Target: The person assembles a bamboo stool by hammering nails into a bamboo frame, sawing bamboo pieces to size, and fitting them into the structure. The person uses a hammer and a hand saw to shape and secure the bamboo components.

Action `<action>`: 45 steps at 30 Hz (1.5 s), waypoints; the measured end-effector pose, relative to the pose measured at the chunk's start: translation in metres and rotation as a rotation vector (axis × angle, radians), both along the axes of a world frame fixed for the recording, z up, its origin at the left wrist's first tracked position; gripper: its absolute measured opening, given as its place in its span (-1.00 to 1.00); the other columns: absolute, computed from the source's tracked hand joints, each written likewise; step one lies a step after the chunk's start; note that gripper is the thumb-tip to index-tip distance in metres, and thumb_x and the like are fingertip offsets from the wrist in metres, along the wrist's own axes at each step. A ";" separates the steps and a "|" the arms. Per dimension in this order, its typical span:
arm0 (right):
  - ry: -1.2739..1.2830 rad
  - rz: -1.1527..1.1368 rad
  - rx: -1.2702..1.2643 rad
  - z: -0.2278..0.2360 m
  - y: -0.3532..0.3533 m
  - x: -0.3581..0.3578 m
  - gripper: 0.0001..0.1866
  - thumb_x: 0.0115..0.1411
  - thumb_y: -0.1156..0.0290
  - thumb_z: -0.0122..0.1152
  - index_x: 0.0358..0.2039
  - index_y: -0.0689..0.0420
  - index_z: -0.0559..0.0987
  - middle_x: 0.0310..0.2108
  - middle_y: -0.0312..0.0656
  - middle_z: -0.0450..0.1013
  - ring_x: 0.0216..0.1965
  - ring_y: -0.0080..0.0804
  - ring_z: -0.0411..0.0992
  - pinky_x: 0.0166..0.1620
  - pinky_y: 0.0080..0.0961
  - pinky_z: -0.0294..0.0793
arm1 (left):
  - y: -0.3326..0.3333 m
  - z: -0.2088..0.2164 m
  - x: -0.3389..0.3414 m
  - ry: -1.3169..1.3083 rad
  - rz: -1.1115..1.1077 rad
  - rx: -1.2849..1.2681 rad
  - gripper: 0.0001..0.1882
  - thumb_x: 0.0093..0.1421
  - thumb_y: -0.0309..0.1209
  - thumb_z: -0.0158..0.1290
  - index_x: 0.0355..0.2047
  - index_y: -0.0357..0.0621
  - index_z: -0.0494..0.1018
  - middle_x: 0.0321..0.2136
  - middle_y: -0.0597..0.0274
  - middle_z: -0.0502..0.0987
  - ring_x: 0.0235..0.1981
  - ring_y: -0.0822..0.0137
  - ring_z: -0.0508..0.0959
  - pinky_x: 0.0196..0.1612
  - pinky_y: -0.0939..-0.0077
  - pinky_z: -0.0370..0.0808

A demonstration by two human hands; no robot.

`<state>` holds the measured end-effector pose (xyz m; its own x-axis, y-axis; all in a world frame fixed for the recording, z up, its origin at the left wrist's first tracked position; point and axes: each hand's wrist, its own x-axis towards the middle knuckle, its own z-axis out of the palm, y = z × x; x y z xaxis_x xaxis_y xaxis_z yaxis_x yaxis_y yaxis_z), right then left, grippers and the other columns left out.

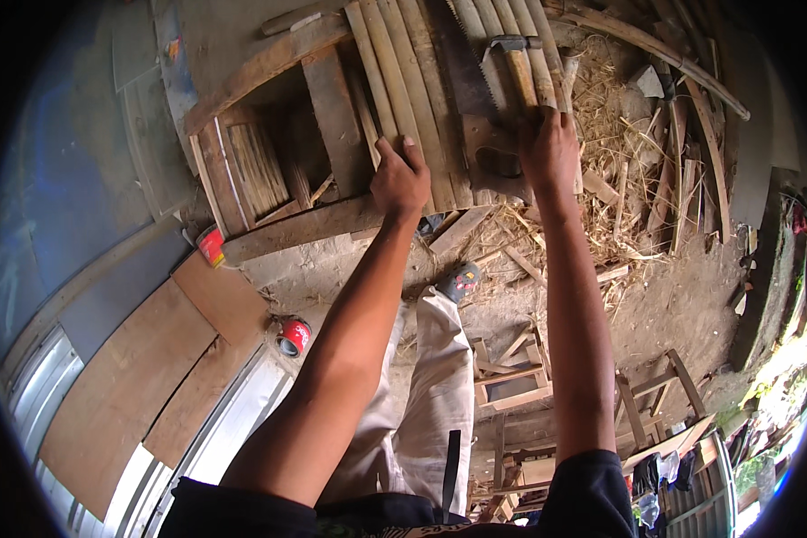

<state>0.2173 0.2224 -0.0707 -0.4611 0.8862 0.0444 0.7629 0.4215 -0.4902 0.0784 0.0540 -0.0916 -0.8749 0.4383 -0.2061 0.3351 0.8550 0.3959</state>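
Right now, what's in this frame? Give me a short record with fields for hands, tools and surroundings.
Left hand: on the near part of the wooden slats
Right hand: at the handle end of the hammer; exact grip unclear
Saw: lying on the slats, left of the hammer
Left side: red can, brown panels
Right side: straw-like scraps

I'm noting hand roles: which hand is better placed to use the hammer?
Likely the right hand: it is at the handle end of the hammer. The left hand is farther off, at the poles.
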 end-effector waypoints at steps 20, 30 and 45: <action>0.562 -0.466 -0.940 0.081 -0.266 0.114 -0.73 0.40 0.17 0.04 -0.27 0.14 0.39 -0.63 -0.43 0.25 -0.69 -0.77 0.21 -0.69 -0.71 0.12 | -0.014 0.003 -0.004 -0.109 0.013 0.182 -0.41 0.34 -0.05 -0.13 0.16 -0.29 0.26 -0.15 -0.29 0.55 -0.19 -0.21 0.60 -0.08 0.03 0.55; 0.525 -0.541 -1.853 -0.121 -0.277 0.113 -0.77 0.42 0.25 -0.01 -0.22 0.17 0.42 -0.56 -0.38 0.24 -0.65 -0.64 0.13 -0.57 -0.59 0.18 | -0.216 -0.094 0.093 -0.252 -0.074 0.896 -0.85 0.33 -0.52 -0.02 -0.13 -0.30 0.45 -0.45 0.20 0.56 -0.40 0.46 0.55 -0.34 0.52 0.48; 0.957 -0.532 -2.071 -0.289 -0.259 0.064 -0.84 0.44 0.33 -0.12 -0.27 0.13 0.33 -0.54 -0.42 0.16 -0.64 -0.67 0.08 -0.58 -0.65 0.13 | -0.220 -0.411 0.037 -0.223 -0.388 0.023 -0.77 0.06 -0.37 0.16 -0.22 0.01 0.61 -0.23 0.05 0.61 -0.16 0.00 0.60 -0.08 0.09 0.53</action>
<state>0.2809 -0.0363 -0.3598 -0.6611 0.0117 -0.7502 -0.0204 -0.9998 0.0024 0.1150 -0.1660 -0.5025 -0.5802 0.7321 -0.3570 0.5338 0.6728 0.5122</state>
